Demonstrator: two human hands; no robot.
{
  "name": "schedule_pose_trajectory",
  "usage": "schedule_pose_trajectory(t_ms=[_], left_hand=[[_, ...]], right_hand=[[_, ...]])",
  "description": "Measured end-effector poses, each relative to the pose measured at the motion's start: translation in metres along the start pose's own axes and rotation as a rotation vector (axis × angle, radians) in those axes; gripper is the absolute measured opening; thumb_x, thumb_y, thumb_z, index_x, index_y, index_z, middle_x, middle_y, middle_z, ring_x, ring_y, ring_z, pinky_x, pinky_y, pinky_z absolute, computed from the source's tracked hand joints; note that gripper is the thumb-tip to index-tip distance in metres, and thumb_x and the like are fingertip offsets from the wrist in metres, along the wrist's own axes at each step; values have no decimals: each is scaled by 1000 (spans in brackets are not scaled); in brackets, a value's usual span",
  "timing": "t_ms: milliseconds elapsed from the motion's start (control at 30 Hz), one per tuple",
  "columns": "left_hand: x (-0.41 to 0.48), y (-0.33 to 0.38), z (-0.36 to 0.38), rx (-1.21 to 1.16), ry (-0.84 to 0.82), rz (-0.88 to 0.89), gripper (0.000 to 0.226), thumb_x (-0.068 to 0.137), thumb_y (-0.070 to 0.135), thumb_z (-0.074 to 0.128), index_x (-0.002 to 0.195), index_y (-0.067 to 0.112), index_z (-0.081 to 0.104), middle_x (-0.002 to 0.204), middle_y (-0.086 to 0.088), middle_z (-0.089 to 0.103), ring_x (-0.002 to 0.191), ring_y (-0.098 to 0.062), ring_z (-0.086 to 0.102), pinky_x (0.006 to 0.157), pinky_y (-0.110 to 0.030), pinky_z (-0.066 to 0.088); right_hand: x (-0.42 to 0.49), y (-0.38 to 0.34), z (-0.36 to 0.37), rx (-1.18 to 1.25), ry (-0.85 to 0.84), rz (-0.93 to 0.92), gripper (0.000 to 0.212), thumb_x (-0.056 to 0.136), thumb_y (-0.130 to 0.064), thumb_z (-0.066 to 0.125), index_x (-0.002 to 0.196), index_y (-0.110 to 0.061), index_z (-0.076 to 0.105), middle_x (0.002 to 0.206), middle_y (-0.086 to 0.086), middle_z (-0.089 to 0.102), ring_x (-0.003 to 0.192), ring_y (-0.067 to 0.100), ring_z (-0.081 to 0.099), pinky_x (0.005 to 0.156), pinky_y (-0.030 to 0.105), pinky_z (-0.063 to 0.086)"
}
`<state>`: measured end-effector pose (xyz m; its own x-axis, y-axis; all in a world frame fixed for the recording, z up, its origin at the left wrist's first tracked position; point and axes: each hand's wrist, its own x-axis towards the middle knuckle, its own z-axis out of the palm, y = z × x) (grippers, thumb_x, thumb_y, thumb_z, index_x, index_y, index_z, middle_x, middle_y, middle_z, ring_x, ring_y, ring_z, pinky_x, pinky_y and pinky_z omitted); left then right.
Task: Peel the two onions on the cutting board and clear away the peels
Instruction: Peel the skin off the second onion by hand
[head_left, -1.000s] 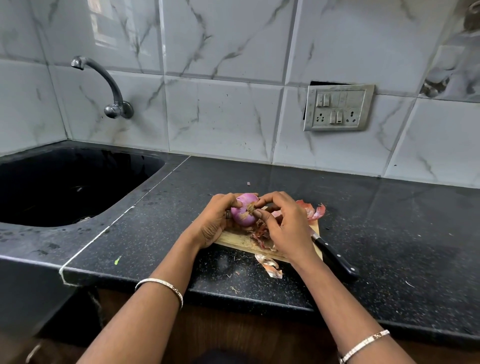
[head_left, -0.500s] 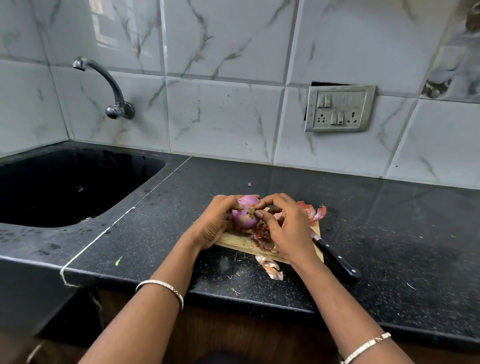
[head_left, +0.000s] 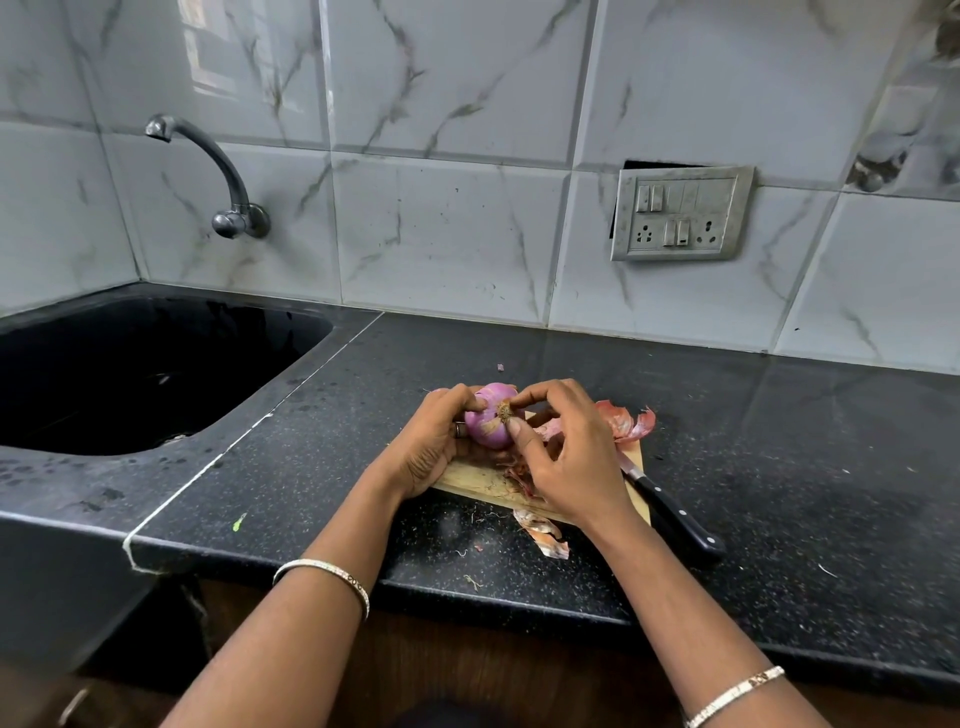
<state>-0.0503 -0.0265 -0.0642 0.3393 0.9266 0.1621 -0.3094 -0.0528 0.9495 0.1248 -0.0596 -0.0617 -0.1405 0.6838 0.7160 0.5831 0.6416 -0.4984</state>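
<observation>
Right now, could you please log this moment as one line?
left hand: holds onion | right hand: pinches its root | peels: on board | knife: at board's right edge

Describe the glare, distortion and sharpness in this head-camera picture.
Head view: a window reflection glares on the upper-left wall tiles; the wide-angle lens bows the tile joints and the countertop edge; the onion, left hand and right hand are sharp and evenly lit; the sink interior is too dark for detail; the polished countertop faintly mirrors the wall.
</observation>
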Motion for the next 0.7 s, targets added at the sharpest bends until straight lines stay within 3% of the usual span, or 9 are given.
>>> schedule_pose_trajectory(t_ms=[100,200,333,433,600,700], left_hand=[[0,0,0,31,-8,15,60,69,34,62,114,-3,71,112,-32,70,94,-33,70,83,-49,62],[-2,1,0,81,-30,44,45,73,31,64,109,8,77,112,-30,71,84,-25,71,83,-47,62],[-2,1,0,63,-20,30,48,69,33,68,111,11,77,113,-29,71,92,-31,71,89,-54,60],[-2,0,0,48,-6,28,47,68,32,68,108,11,78,108,-26,73,92,-31,72,89,-53,60],[-4,2,1,54,-12,35,38,78,25,65,111,11,77,107,-21,74,88,-24,71,85,-44,62],[-5,4,2,46,-24,34,30,86,23,63,111,13,78,107,-19,75,91,-23,72,82,-37,62]], right_hand=[[1,1,1,22,31,7,20,87,-34,77,102,-24,67,103,-15,60,93,2,62,75,23,52],[2,1,2,94,53,69,23,84,-37,80,98,-25,67,98,-14,65,92,6,66,70,31,56],[4,4,1,168,38,157,17,85,-18,79,97,-22,67,96,-13,71,92,2,68,75,26,56],[3,5,2,170,35,164,18,84,-7,75,97,-18,69,96,-9,71,89,0,68,67,21,56],[2,5,1,216,21,175,29,79,-28,85,100,-20,68,96,-10,72,89,5,70,71,21,58],[1,1,1,211,38,167,30,78,-26,86,101,-19,68,94,-7,72,83,7,71,65,22,59]])
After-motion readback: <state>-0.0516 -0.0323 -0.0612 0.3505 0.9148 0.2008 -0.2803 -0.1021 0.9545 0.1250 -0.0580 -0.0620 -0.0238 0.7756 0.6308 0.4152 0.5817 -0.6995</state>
